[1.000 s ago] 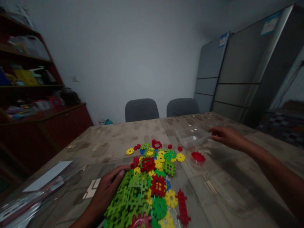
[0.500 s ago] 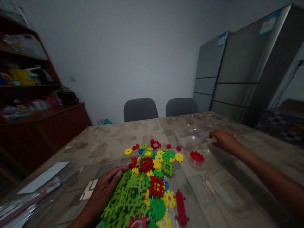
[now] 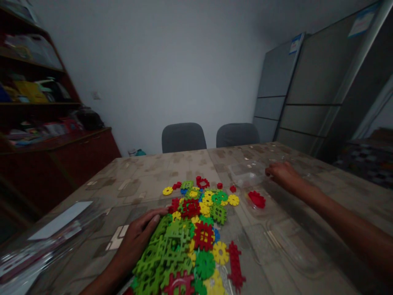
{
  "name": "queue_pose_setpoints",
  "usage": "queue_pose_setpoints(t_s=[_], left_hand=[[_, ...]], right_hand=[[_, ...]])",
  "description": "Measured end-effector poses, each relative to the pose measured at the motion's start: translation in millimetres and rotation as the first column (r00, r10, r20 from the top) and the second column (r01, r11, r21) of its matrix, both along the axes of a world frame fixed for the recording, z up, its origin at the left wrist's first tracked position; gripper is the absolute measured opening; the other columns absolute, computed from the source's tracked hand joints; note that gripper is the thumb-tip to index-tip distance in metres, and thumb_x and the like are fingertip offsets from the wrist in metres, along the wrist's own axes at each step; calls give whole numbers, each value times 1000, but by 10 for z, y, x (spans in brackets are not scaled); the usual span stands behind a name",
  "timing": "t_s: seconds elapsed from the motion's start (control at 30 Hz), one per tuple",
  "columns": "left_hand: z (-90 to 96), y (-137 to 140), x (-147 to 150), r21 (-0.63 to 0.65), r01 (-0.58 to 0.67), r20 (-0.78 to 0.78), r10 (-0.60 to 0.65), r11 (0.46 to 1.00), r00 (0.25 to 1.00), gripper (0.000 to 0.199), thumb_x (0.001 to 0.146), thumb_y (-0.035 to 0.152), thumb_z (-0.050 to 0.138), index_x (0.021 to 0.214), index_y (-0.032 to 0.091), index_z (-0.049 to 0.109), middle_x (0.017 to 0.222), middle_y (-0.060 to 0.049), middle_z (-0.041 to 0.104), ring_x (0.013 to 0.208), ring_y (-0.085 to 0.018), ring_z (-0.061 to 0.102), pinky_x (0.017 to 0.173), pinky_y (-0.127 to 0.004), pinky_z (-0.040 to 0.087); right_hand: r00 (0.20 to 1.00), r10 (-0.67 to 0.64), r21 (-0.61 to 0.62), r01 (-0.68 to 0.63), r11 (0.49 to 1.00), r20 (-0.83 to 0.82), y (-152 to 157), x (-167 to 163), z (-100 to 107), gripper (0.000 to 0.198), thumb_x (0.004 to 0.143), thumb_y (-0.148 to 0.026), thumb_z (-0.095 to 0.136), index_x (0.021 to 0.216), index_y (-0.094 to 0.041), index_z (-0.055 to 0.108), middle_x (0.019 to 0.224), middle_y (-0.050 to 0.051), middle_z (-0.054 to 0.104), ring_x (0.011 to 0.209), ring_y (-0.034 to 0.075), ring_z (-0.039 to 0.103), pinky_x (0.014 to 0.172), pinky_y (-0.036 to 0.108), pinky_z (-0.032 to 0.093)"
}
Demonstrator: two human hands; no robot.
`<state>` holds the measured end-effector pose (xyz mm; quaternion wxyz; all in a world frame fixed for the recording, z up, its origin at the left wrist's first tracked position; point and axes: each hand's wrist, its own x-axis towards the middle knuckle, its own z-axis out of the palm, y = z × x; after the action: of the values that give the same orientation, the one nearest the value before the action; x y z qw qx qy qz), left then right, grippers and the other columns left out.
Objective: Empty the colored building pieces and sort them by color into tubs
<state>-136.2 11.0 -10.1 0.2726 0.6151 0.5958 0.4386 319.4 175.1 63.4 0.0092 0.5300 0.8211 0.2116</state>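
My left hand [image 3: 139, 231] lies on the table with its fingers stretched out, against the left side of a heap of green square lattice building pieces [image 3: 172, 250]. At the far right my right hand [image 3: 283, 174] has its fingers curled at the right end of a clear plastic container [image 3: 245, 174], seemingly pinching its rim. Closer to me than that container, a small clear tub holds a red toothed piece [image 3: 256, 199]. Red window-shaped pieces [image 3: 203, 236], yellow flower discs [image 3: 220, 253] and green flower discs [image 3: 205, 264] are spread right of the green heap.
A clear plastic lid [image 3: 291, 241] lies at right, near a long red toothed strip [image 3: 236, 266]. Plastic packaging with a white card [image 3: 61, 220] is at left. Two grey chairs [image 3: 184, 137] stand behind the table, with metal cabinets [image 3: 316, 82] at right and wooden shelves [image 3: 58, 143] at left.
My right hand has moved slightly left, closer in on the clear container. My left hand stays beside the green pieces. The whole view has shifted a little.
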Motion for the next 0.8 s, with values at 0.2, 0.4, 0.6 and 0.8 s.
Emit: queue_pose_setpoints(t_s=[0.2, 0.4, 0.6, 0.8], left_hand=[[-16, 9, -13, 6, 15, 18, -15, 1000, 1000, 37, 86, 52, 53, 99, 23, 73, 116, -8, 73, 114, -32, 62, 103, -48, 42], [-15, -1, -5, 13, 25, 38, -25, 1000, 999, 34, 88, 46, 53, 103, 23, 73, 120, -8, 71, 115, -29, 62, 104, -43, 42], [2, -1, 15, -9, -14, 78, 15, 1000, 997, 36, 90, 44, 52, 106, 20, 73, 117, -8, 73, 110, -28, 64, 100, -41, 45], [3, -26, 20, -11, -37, 105, 38, 999, 994, 39, 91, 45, 49, 112, 19, 71, 115, -8, 74, 101, -27, 68, 94, -41, 50]], right_hand=[[1000, 13, 15, -13, 1000, -26, -26, -3, 9, 23, 78, -6, 52, 83, -16, 72, 92, 15, 73, 94, 32, 64, 77, 40, 39], [985, 39, 21, -36, 999, -170, -142, -65, 96, 28, 81, -4, 49, 94, -13, 72, 96, 18, 74, 94, 35, 66, 78, 43, 43], [824, 217, -191, -362, 912, -523, -916, -746, 142, 23, 91, -23, 48, 103, -20, 68, 94, 8, 74, 76, 20, 67, 69, 31, 51], [769, 164, -403, -489, 774, -618, -1624, -1590, -66, 39, 87, -29, 60, 125, -19, 59, 125, 14, 62, 110, 29, 59, 92, 44, 49]])
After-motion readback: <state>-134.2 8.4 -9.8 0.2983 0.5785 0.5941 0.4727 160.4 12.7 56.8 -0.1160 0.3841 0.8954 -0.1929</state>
